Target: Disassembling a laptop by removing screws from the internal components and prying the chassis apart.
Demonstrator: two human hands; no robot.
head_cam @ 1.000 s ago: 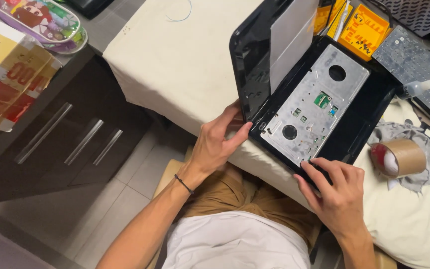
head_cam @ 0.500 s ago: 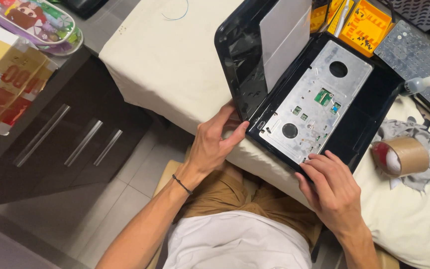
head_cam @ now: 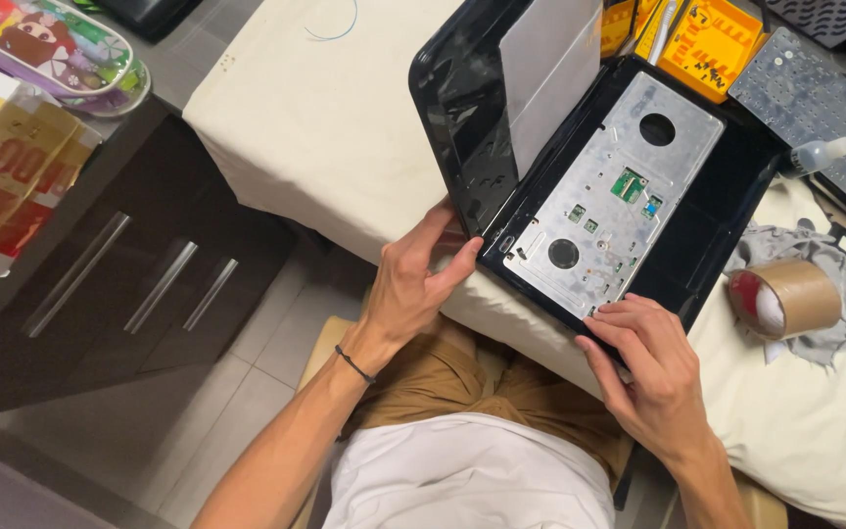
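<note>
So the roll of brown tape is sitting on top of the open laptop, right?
Not quite. The head view shows the roll of brown tape resting on a grey cloth beside the open laptop, not on top of it.

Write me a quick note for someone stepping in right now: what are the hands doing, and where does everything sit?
Left hand: grips the near left corner of the laptop, by the hinge, thumb on the edge.
Right hand: fingertips rest on the near edge of the base, holding nothing else.
Laptop: lies open on the cloth-covered table, keyboard already out, bare metal plate exposed. The removed keyboard lies beyond it on the right.
Nearby: tape roll on a grey rag, small glue bottle, yellow packets.
Left: the plate is still in the base; whether its screws are out is too small to tell.
</note>
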